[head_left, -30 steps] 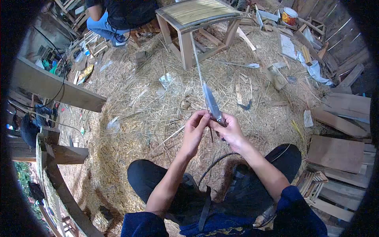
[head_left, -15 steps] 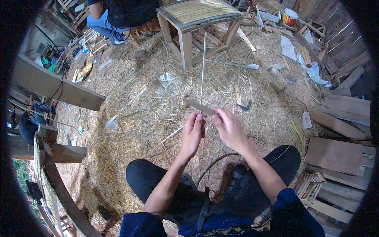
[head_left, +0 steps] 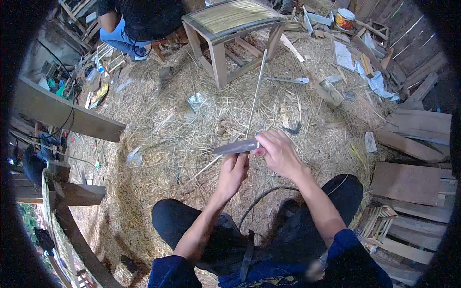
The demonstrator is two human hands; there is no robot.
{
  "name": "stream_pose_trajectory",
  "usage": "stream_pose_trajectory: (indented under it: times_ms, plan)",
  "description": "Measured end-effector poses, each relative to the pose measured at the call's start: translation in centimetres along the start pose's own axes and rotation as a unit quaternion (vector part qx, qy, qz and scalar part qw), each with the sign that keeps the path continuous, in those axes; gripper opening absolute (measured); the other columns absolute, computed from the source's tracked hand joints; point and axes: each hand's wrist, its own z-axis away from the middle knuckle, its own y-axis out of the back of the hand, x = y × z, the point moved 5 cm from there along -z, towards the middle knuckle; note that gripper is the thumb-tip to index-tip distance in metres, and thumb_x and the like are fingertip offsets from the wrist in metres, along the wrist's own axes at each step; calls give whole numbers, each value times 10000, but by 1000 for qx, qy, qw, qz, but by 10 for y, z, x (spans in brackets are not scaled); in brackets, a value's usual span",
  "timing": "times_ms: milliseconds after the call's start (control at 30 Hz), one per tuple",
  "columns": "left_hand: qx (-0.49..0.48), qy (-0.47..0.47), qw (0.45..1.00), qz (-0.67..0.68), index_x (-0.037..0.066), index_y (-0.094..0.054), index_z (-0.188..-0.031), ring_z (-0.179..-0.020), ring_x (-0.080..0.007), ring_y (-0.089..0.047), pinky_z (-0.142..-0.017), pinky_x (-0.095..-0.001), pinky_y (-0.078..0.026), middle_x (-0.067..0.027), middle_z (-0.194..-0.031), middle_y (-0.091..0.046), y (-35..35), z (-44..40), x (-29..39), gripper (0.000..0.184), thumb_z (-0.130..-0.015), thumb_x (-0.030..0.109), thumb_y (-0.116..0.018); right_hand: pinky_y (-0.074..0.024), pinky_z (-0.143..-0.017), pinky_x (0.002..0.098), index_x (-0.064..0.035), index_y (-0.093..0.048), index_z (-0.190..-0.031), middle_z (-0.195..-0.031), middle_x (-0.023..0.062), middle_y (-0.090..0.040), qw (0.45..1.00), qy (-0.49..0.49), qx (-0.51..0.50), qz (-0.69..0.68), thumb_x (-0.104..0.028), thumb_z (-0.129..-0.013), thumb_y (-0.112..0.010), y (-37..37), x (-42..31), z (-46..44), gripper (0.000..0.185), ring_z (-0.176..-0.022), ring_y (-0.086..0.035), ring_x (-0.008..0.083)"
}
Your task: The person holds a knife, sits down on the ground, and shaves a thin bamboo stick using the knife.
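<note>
My right hand point(head_left: 277, 152) is closed round the handle of a knife point(head_left: 235, 147), whose broad blade points left. A long thin pale strip of wood or bamboo point(head_left: 257, 93) rises away from me, leaning slightly right. My left hand point(head_left: 232, 175) pinches the strip's near end just below the blade. The blade lies across the strip there and hides part of it and my left fingertips. Both hands are above the straw-covered ground, in front of my bent knees.
A slatted stool point(head_left: 233, 19) stands ahead, with a seated person point(head_left: 146, 21) to its left. Wooden boards point(head_left: 406, 185) lie at right, near a small slatted frame point(head_left: 379, 222). A beam point(head_left: 67, 108) juts in from the left. Straw and shavings point(head_left: 158, 153) cover the ground.
The knife has turned so its blade's flat side shows, and it sits slightly lower. The strip's far end has tilted to the right. My left hand has dropped a little.
</note>
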Motion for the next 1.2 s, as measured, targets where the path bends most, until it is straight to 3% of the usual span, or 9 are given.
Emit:
stream_pose_trajectory:
  times_ms: [233, 300, 433, 667, 900, 1033, 1200]
  plan:
    - [-28, 23, 999, 20, 94, -507, -971, -504, -37, -337, -423, -223, -263, 52, -659, -380, 0, 7, 7, 209, -1049, 280, -452, -428, -774, 411, -32, -597, -958, -866, 126, -627, 999, 26, 1, 32, -214, -879, -649, 10, 0, -1, 205, -831, -581, 306]
    - [-30, 17, 998, 45, 79, -507, -1000, -501, -40, -354, -426, -220, -293, 40, -655, -405, 1, 17, 23, 184, -1052, 244, -446, -419, -788, 412, -39, -607, -984, -883, 126, -631, 997, -42, -2, 64, -232, -890, -639, 22, 27, -1, 217, -843, -576, 304]
    - [-83, 79, 990, 86, 107, -509, -1022, -506, -28, -318, -424, -201, -233, 59, -687, -378, 6, 28, 9, 191, -1055, 285, -449, -406, -815, 419, -33, -613, -1033, -911, 131, -635, 983, -124, 23, 130, -242, -907, -625, 55, 54, -1, 244, -873, -571, 310]
    - [-80, 102, 989, 74, 119, -525, -1058, -508, -42, -300, -435, -225, -237, 49, -694, -387, 23, 15, -11, 259, -1053, 360, -429, -417, -815, 461, -38, -578, -967, -904, 124, -628, 988, -96, 63, 99, -256, -914, -619, 31, 48, -1, 229, -913, -597, 329]
    - [-21, 47, 995, 80, 99, -509, -1176, -469, -47, -293, -422, -229, -249, 27, -673, -399, 28, -1, 6, 270, -1068, 323, -404, -422, -806, 435, -20, -602, -1066, -945, 132, -640, 993, -79, 12, 88, -280, -929, -598, 15, 29, -4, 294, -899, -599, 326]
    - [-16, -6, 999, 41, 80, -533, -1126, -472, -44, -307, -422, -234, -270, 38, -643, -386, 26, -7, -1, 260, -1070, 298, -405, -421, -807, 434, -34, -610, -1066, -945, 124, -646, 993, -87, -3, 78, -318, -936, -586, 12, 26, -3, 313, -892, -605, 308]
    - [-8, 1, 997, 72, 79, -553, -1089, -484, -45, -351, -429, -229, -295, 46, -657, -412, 23, -8, 7, 248, -1059, 299, -442, -421, -789, 428, -44, -615, -1071, -944, 115, -649, 992, -86, -18, 88, -322, -927, -599, 7, 28, 0, 313, -877, -612, 295]
